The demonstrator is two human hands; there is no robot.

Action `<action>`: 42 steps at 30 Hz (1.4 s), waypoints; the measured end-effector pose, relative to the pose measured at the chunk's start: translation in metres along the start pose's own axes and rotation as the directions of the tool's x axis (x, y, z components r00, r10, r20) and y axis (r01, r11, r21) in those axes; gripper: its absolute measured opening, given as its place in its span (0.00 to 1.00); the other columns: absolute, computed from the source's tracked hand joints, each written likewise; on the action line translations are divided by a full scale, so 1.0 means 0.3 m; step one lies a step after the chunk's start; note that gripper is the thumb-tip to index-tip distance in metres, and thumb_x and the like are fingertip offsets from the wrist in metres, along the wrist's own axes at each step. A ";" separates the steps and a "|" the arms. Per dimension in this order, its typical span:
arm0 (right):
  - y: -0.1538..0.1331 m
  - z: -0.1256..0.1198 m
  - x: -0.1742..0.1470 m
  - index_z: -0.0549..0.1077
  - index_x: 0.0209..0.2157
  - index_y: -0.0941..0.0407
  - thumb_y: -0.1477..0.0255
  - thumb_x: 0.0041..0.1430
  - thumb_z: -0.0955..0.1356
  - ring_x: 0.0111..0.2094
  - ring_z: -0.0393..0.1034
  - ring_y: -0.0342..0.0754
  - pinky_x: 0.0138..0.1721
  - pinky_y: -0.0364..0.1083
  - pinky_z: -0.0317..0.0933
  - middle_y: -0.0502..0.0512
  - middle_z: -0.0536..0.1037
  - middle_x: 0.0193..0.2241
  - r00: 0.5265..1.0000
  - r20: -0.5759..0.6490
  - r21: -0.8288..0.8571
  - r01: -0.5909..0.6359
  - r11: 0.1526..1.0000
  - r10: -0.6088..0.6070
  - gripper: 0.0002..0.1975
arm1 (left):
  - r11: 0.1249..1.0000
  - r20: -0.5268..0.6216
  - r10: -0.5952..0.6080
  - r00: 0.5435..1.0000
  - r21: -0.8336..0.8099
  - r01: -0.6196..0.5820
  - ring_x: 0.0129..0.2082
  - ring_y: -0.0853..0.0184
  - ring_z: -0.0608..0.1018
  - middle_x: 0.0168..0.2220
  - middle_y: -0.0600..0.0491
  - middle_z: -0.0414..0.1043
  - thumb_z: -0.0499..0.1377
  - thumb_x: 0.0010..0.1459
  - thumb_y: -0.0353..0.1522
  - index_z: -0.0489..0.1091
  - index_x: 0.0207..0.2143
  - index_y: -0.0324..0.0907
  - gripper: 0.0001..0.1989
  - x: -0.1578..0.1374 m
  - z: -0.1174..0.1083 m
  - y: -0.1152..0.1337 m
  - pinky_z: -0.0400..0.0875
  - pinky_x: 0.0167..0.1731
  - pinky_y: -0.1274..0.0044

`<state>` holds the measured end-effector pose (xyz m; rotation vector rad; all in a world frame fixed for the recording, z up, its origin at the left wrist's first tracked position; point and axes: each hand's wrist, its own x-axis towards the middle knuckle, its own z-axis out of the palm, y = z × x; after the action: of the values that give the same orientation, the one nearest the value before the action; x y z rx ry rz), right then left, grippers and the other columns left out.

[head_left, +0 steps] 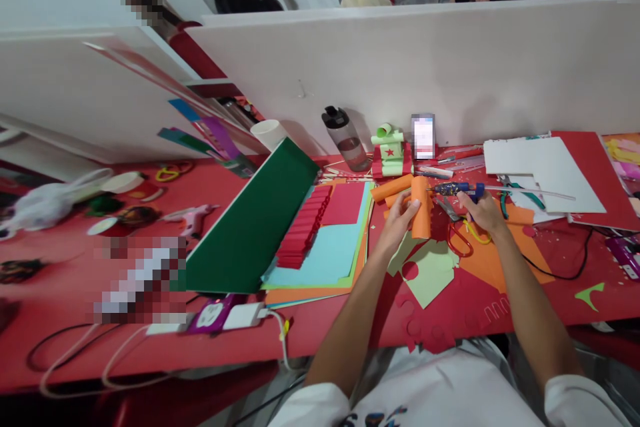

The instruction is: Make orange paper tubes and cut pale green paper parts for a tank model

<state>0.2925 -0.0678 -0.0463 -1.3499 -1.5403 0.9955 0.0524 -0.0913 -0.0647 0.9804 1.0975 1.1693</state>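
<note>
My left hand (400,219) is closed on an orange paper tube (421,208), which stands roughly upright above the table. A blue glue gun (457,189) is gripped in my right hand (483,210), its tip touching or very near the tube's right side. A clear glue stick (530,193) sticks out from the gun's back end. Another orange paper roll (393,188) lies just left of the tube. Below my hands are red-handled scissors (459,240) and cut pieces of light green paper (427,273). Orange paper (520,250) lies under my right forearm.
A dark bottle (347,140), a green-and-red paper model (390,152) and a lit phone (423,137) stand along the white partition (400,60). Left are stacked coloured papers (333,257), a leaning green board (245,233) and a power strip with cables. White sheets (545,167) and pliers (525,193) lie right.
</note>
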 end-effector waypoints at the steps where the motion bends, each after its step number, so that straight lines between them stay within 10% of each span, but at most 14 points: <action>1: -0.003 -0.003 -0.004 0.69 0.22 0.52 0.45 0.59 0.71 0.16 0.67 0.47 0.20 0.46 0.60 0.48 0.69 0.14 1.000 0.026 -0.011 -0.002 1.000 0.003 0.26 | 1.000 -0.005 -0.001 1.000 -0.008 0.001 0.46 0.62 0.80 0.50 0.50 0.77 0.68 0.59 0.50 0.71 0.58 0.49 0.29 0.004 -0.003 -0.003 0.76 0.39 0.76; 21: -0.015 -0.018 -0.028 0.67 0.21 0.51 0.50 0.59 0.72 0.15 0.65 0.47 0.19 0.45 0.59 0.46 0.67 0.13 0.964 0.265 -0.039 -0.022 0.999 0.032 0.23 | 0.992 -0.078 0.005 0.997 -0.127 -0.015 0.45 0.60 0.82 0.52 0.47 0.76 0.70 0.56 0.51 0.68 0.57 0.46 0.33 0.049 -0.033 -0.033 0.80 0.42 0.72; 42: -0.014 -0.027 -0.025 0.69 0.22 0.51 0.51 0.59 0.72 0.15 0.65 0.46 0.19 0.45 0.60 0.45 0.68 0.13 0.972 0.235 -0.071 -0.008 0.997 0.025 0.22 | 0.995 -0.078 0.013 0.997 -0.093 -0.020 0.45 0.60 0.83 0.51 0.48 0.77 0.69 0.58 0.51 0.67 0.59 0.47 0.33 0.054 -0.040 -0.043 0.80 0.40 0.73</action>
<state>0.2994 -0.0755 -0.0403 -1.3308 -1.7563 1.1561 0.0439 -0.0769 -0.0819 0.8795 1.0873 1.2701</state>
